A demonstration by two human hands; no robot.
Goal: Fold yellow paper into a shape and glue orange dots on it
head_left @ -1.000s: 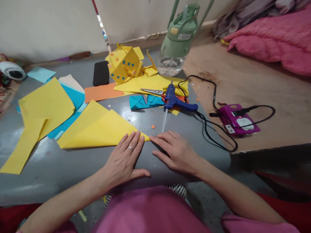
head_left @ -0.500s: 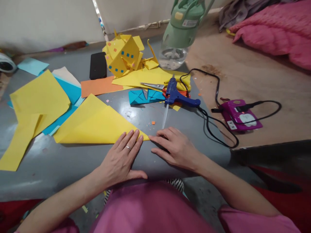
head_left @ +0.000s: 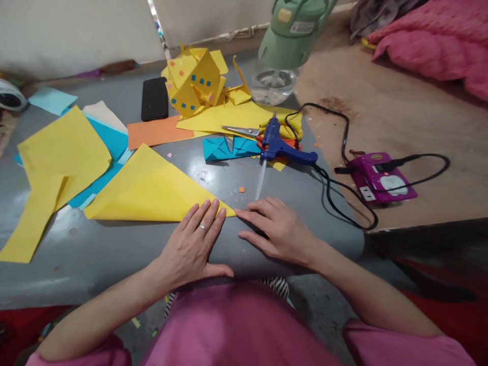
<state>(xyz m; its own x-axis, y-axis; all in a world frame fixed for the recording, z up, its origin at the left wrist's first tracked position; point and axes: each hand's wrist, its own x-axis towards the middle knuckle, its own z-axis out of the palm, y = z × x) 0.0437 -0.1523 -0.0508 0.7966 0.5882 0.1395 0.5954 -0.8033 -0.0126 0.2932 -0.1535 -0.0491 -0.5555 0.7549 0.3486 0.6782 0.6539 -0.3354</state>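
A folded sheet of yellow paper (head_left: 141, 188) lies on the grey table (head_left: 114, 259), its folded edge toward me and a narrow point at the right. My left hand (head_left: 196, 241) rests flat on the paper near that point, fingers straight and thumb out to the side. With its index fingertip at the sharp corner, my right hand (head_left: 276, 229) lies on the table, thumb apart and nothing grasped. Just beyond it is a blue glue gun (head_left: 272, 145) with a clear glue stick, lying across scissors (head_left: 242, 131) and a folded blue paper piece (head_left: 219, 149).
Yellow sheets (head_left: 64, 147) and blue paper (head_left: 99, 185) lie at left. Farther back are a black phone (head_left: 154, 99), an orange strip (head_left: 156, 133), a yellow paper model (head_left: 196, 84) and a green-topped bottle (head_left: 292, 40). A cord runs to a purple power adapter (head_left: 381, 178) at right.
Both hands keep almost the same place on the yellow paper. The view has shifted slightly, so the objects appear a little higher.
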